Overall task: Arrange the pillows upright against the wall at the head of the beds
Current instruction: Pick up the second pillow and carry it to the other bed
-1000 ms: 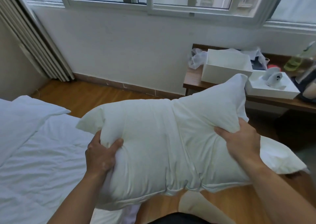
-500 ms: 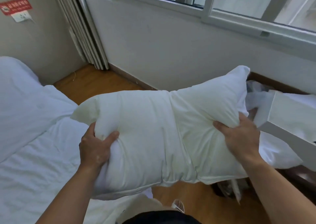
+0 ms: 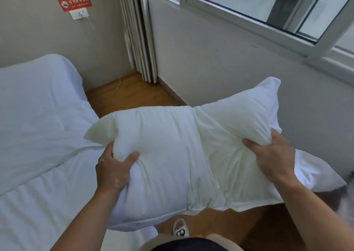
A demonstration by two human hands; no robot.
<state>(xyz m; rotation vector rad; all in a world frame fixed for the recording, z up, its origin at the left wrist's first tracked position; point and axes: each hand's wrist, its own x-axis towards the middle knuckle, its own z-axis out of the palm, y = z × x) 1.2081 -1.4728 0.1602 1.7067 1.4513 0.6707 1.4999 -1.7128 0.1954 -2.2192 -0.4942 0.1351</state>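
The pillow (image 3: 172,155) hides the fingers of both hands: only the left hand's (image 3: 113,171) thumb and the back of the right hand (image 3: 272,156) show, the rest sunk behind the fabric. Both forearms run off the frame at 6 and 5 o'clock. The pillow also covers the floor under it and most of a slipper (image 3: 181,229), whose toe alone shows at 6 o'clock. The bed (image 3: 38,135) is cut by the edge at 9 and 7 o'clock. At 4 o'clock a dark blurred shape (image 3: 342,195) behind the pillow's corner cannot be told. The small print on the red sign (image 3: 75,2) at 11 o'clock is too small to read. The window (image 3: 268,5) is cut off at 1 o'clock.
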